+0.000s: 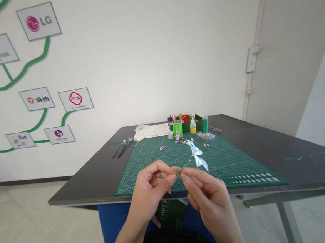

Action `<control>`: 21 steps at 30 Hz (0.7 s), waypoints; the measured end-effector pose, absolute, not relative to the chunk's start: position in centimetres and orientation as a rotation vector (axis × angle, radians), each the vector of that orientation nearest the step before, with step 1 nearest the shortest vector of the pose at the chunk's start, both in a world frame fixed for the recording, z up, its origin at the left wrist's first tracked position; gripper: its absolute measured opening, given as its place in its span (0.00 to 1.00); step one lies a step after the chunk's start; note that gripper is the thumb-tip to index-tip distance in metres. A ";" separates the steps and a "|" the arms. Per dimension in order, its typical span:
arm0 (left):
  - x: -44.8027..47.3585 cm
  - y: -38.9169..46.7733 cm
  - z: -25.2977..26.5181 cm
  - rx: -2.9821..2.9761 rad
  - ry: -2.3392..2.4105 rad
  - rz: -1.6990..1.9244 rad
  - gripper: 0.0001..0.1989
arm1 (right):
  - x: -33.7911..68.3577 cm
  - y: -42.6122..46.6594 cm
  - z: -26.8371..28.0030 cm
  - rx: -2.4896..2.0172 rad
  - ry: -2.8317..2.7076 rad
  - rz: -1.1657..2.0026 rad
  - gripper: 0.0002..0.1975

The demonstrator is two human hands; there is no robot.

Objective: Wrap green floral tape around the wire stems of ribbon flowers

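A pale blue artificial flower (196, 154) on a thin green-wrapped stem points up and away from me, over the cutting mat. With thumb and fingertips, my left hand (154, 186) pinches the lower end of the stem. My right hand (207, 195) is closed just beside it, thumb and forefinger pressed together at the same stem. Whether a thread also lies between the fingertips is too small to tell. The green cutting mat (151, 170) spreads beneath and beyond both hands.
Two finished-looking blue flowers (124, 142) lie at the mat's left. Toward the back stand a green can (177, 128), a glue bottle (193, 126), a green thread spool (204, 125) and a box of spools (168, 123). White cloth (154, 131) lies behind; loose green thread (304, 156) rests right.
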State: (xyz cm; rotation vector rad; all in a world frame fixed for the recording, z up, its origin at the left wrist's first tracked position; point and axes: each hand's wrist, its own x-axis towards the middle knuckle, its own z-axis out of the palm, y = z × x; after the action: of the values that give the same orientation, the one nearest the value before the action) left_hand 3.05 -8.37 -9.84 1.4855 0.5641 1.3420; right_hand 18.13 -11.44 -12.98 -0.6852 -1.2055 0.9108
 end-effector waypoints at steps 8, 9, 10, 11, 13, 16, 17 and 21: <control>2.8 -8.3 -10.3 1.514 0.576 1.349 0.16 | 18.1 -11.3 -13.0 -0.702 -1.203 0.899 0.21; 2.8 -8.3 -10.3 1.516 0.583 1.359 0.16 | 18.2 -11.3 -12.9 -0.710 -1.210 0.890 0.21; 2.7 -8.3 -10.2 1.522 0.592 1.369 0.16 | 18.3 -11.3 -12.9 -0.722 -1.218 0.881 0.21; 2.7 -8.4 -10.2 1.533 0.605 1.383 0.16 | 18.4 -11.4 -12.9 -0.737 -1.224 0.873 0.21; 2.5 -8.5 -10.0 1.569 0.650 1.423 0.15 | 18.7 -11.4 -12.8 -0.760 -1.240 0.871 0.20; 2.3 -8.6 -9.7 1.660 0.756 1.509 0.12 | 19.2 -11.5 -12.7 -0.773 -1.284 0.898 0.21; 2.2 -8.6 -9.7 1.698 0.792 1.533 0.11 | 19.4 -11.5 -12.7 -0.779 -1.307 0.908 0.22; 2.0 -8.5 -9.8 1.852 0.873 1.580 0.05 | 20.0 -11.6 -12.4 -0.826 -1.396 0.921 0.25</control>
State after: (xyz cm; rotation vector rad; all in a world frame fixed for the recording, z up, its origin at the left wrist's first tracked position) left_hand 1.99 -8.47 -9.78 1.8517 0.8727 1.5798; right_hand 20.04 -11.63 -12.44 -0.8260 -1.3958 0.9210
